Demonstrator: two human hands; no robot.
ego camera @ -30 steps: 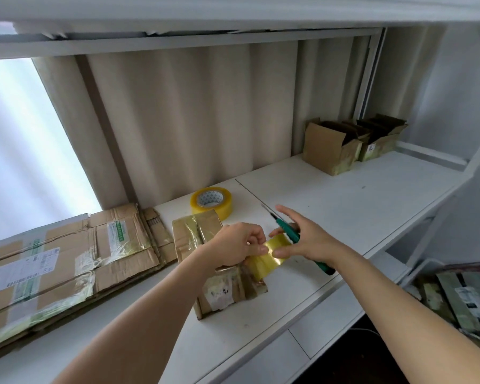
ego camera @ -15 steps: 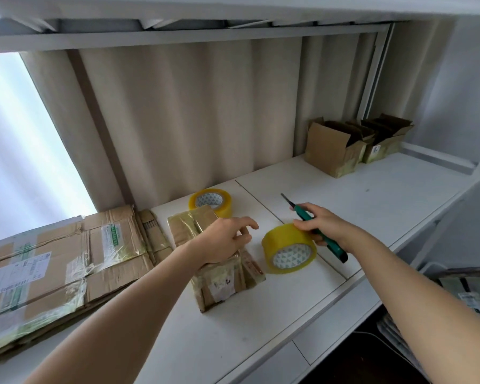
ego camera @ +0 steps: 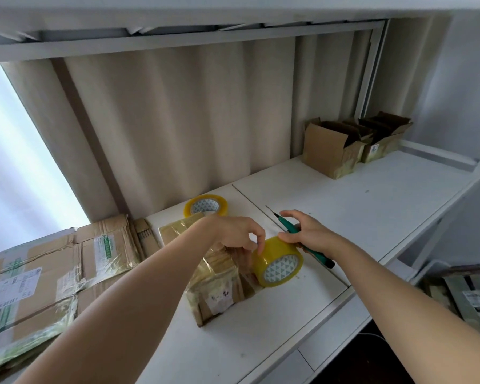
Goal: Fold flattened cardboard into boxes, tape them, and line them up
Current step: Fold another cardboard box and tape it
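A small brown box [ego camera: 214, 286], wrapped in glossy tape, lies on the white shelf [ego camera: 372, 206]. A yellow tape roll [ego camera: 279, 261] stands on edge just right of it. My left hand [ego camera: 233, 231] hovers over the box, and its finger and thumb pinch the tape's loose end at the roll's left rim. My right hand [ego camera: 308, 234] grips a green-handled cutter [ego camera: 320, 259] while its fingers rest on top of the roll. A second tape roll [ego camera: 205, 207] lies flat behind the box.
A pile of flattened cardboard [ego camera: 53, 273] with labels lies at the left. Two open-topped folded boxes [ego camera: 330, 145] [ego camera: 383, 139] stand side by side at the shelf's back right. A curtain hangs behind. More cardboard sits in a bin [ego camera: 466, 295] at the lower right.
The roll was held in the air between both hands, then set on edge on the shelf. My left hand let go and has returned to the roll's rim.
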